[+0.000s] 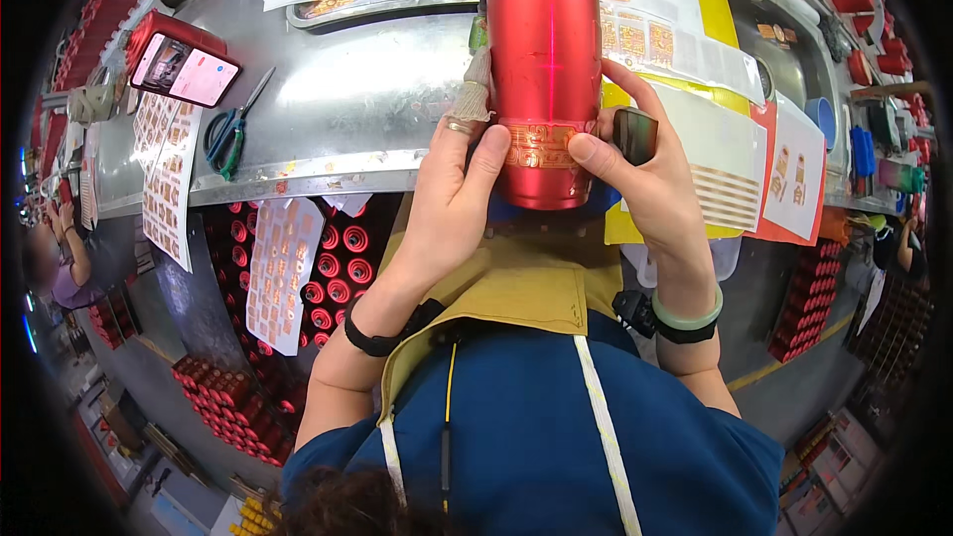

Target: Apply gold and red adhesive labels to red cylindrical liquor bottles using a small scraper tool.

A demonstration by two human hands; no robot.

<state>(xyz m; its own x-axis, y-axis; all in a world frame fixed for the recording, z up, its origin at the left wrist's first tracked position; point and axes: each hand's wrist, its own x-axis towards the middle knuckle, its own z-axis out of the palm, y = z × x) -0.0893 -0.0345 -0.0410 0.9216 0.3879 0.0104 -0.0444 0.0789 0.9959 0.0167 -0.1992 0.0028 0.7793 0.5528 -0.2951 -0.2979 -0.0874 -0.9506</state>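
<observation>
At the near edge of the shiny grey metal workbench [342,104], left hand [452,179] and right hand [650,174] grasp a glossy red metal cylinder [541,55], thumbs [588,148] at its gold-patterned rectangular decal [541,146]

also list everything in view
table: 1, grey, ahead
bottle: 1, red, centre top
patterned strip: 1, gold, low on bottle
phone: 1, lit screen, table's left
scissors: 1 pair, green handles, beside phone
patterned sheets: several, white and gold, on and below table
yellow sheet: at least 1, right of bottle
containers: many, red, below and both sides
other people: at least 2, purple and dark clothes, edges
apron: 1, mustard, on wearer
left hand: 1, pale finger wrap, bottle's left
right hand: 1, dark thing at fingers, bottle's right
</observation>
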